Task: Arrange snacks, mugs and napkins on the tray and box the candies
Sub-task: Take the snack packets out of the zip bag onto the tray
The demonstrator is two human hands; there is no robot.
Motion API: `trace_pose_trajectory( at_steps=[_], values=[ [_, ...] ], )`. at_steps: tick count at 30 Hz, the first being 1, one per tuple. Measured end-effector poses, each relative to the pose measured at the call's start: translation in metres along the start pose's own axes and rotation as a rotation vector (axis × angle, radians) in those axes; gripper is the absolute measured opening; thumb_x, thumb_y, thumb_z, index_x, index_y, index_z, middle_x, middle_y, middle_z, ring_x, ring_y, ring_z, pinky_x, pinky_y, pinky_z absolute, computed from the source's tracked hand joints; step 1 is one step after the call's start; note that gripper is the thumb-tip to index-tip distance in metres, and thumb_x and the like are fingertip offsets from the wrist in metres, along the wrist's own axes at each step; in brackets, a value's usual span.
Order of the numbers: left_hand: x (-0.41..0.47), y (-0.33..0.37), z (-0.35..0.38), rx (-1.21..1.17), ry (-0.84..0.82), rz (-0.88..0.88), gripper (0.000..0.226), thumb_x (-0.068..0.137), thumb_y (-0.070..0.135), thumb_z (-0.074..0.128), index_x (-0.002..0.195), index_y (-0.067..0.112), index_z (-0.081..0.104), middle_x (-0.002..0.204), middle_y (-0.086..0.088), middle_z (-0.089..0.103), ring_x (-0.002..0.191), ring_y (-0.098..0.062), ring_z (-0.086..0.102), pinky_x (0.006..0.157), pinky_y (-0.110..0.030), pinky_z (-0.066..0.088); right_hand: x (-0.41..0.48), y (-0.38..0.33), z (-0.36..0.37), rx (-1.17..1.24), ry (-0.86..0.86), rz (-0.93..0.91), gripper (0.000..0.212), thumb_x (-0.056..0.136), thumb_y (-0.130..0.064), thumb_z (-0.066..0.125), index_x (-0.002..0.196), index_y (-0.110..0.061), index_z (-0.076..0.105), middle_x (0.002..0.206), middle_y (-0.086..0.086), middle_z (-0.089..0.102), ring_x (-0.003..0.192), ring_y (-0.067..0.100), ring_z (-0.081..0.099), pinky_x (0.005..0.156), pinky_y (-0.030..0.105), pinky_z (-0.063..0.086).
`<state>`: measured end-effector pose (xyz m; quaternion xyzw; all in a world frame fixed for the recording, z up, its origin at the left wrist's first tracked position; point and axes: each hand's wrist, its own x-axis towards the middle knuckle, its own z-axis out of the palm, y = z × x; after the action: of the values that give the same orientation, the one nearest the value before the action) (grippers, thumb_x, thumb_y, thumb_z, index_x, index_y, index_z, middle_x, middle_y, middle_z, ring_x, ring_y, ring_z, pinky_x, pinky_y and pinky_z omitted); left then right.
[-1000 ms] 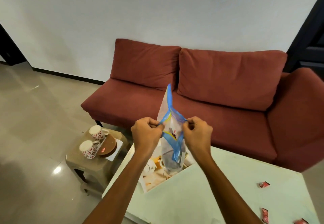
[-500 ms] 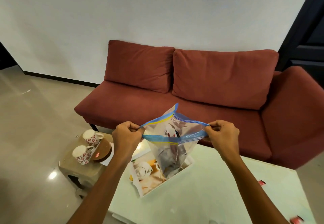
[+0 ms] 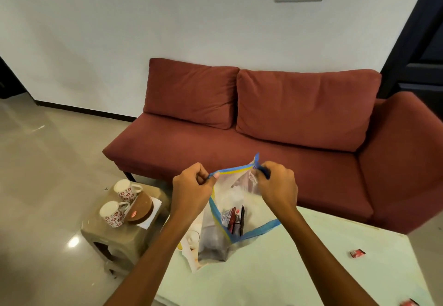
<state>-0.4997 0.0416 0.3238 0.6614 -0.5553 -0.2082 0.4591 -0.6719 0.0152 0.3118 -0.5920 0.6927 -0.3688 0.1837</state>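
I hold a clear zip bag with a blue and yellow seal strip above the table's left end. My left hand pinches one lip of its mouth and my right hand pinches the other, so the mouth gapes. Dark snack packets show inside. Under the bag lies a printed tray, mostly hidden. Two white mugs with red flowers stand on a low stool, beside a round brown box and white napkins. Red candies lie on the table at right.
The pale green table fills the lower right. A red sofa runs behind it and wraps around on the right. The stool stands on a glossy tiled floor to the left of the table.
The bag's mouth has been pulled apart and my hands have drawn closer together. The bag's seal strip now hangs down in a loop toward me.
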Motion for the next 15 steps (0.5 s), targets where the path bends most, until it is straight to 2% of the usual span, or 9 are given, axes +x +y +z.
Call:
trace_pose_trajectory(
  at_steps=[4, 8, 11, 13, 15],
  values=[
    [0.003, -0.012, -0.017, 0.085, 0.101, -0.017, 0.035, 0.077, 0.023, 0.071, 0.054, 0.015, 0.046, 0.046, 0.003, 0.048, 0.044, -0.01, 0.042, 0.045, -0.015, 0.032, 0.014, 0.01, -0.017, 0.011, 0.055, 0.075, 0.008, 0.08, -0.015, 0.061, 0.082, -0.017, 0.068, 0.081, 0.005, 0.07, 0.075, 0.027, 0.063, 0.061, 0.028, 0.044],
    [-0.007, -0.011, -0.011, 0.104, 0.084, -0.017, 0.034, 0.078, 0.025, 0.07, 0.055, 0.017, 0.047, 0.047, 0.002, 0.052, 0.045, -0.012, 0.046, 0.042, -0.013, 0.034, 0.017, 0.015, -0.021, -0.024, 0.066, 0.047, 0.009, 0.083, -0.013, 0.059, 0.084, -0.015, 0.068, 0.081, 0.007, 0.07, 0.065, 0.02, 0.053, 0.058, 0.026, 0.04],
    [-0.007, -0.007, -0.004, 0.039, 0.053, 0.002, 0.033, 0.078, 0.023, 0.07, 0.055, 0.016, 0.047, 0.048, -0.001, 0.053, 0.046, -0.014, 0.048, 0.043, -0.012, 0.034, 0.011, 0.013, -0.024, -0.055, 0.082, 0.032, 0.008, 0.085, -0.015, 0.061, 0.09, -0.013, 0.066, 0.09, 0.009, 0.07, 0.072, 0.023, 0.056, 0.059, 0.027, 0.041],
    [-0.007, -0.002, 0.0, -0.006, 0.033, 0.031, 0.036, 0.077, 0.02, 0.071, 0.054, 0.018, 0.044, 0.047, 0.0, 0.051, 0.045, -0.014, 0.047, 0.043, -0.013, 0.035, 0.001, 0.009, -0.027, -0.112, 0.212, -0.093, 0.017, 0.08, -0.01, 0.066, 0.097, -0.011, 0.063, 0.096, 0.009, 0.067, 0.086, 0.029, 0.059, 0.061, 0.032, 0.045],
    [-0.008, 0.004, 0.007, -0.032, 0.014, 0.06, 0.036, 0.077, 0.021, 0.071, 0.054, 0.016, 0.044, 0.048, -0.007, 0.055, 0.046, -0.022, 0.053, 0.046, -0.021, 0.039, -0.014, 0.001, -0.026, -0.157, 0.379, -0.35, 0.022, 0.071, 0.0, 0.072, 0.09, -0.006, 0.062, 0.089, 0.012, 0.063, 0.084, 0.031, 0.056, 0.053, 0.036, 0.046]
  ],
)
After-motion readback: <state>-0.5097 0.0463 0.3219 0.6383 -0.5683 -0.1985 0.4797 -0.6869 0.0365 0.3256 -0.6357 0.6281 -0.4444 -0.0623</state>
